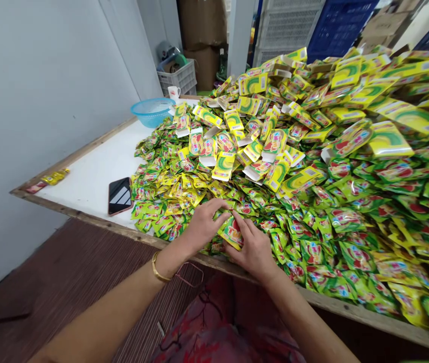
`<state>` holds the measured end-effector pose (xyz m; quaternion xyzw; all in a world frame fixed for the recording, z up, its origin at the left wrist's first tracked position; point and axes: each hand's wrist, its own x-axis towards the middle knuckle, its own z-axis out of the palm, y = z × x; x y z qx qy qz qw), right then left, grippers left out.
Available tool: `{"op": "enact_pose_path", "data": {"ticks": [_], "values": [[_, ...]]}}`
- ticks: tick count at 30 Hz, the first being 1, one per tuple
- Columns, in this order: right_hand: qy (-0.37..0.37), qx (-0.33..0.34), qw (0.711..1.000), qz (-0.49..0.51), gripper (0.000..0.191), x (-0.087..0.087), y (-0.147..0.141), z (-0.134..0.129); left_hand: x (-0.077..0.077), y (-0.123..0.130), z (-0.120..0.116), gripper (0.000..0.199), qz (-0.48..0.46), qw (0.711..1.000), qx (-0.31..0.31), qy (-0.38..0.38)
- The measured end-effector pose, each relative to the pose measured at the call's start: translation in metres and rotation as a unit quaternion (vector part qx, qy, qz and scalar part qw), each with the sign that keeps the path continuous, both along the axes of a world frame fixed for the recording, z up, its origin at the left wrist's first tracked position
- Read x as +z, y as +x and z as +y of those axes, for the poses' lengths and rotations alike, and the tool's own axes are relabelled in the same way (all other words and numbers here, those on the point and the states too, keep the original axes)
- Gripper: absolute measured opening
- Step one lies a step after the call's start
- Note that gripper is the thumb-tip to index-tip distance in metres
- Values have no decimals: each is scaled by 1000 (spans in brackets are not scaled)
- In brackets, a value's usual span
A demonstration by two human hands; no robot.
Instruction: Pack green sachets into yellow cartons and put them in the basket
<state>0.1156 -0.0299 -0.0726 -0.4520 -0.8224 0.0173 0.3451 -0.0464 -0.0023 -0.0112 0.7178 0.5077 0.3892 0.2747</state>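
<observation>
Near the table's front edge, a small yellow-and-green candy box (231,232) is held between my two hands. My right hand (253,248) wraps round its right side, fingers and thumb closed on it. My left hand (206,222) is at the box's upper left end, thumb and forefinger pinching there; a gold bangle circles that wrist. What lies inside the box is hidden. Around the hands spread many green candy packets (313,252), with a patch of yellow packets (180,189) to the left. Behind them lie more yellow boxes (224,166), several with open flaps.
A black phone (120,195) lies on the white tabletop (86,171) at the left. Beyond it stands a blue plastic basket (153,112) and a white mug (174,92). A wooden rim (97,222) edges the table. Stacked crates (288,25) stand behind the pile.
</observation>
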Motion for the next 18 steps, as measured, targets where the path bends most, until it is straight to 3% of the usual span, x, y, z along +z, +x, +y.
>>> {"op": "enact_pose_path", "data": {"ticks": [7,12,18], "values": [[29,-34,999,-19,65,2,-2,0,13,-18,-1,38,-124,968,-59,-208],[68,-33,996,-45,61,1,-2,-1,16,-13,-5,24,-41,982,-6,-183],[87,-49,993,-64,60,1,2,-2,17,-2,-8,23,-14,989,-17,-146]]}}
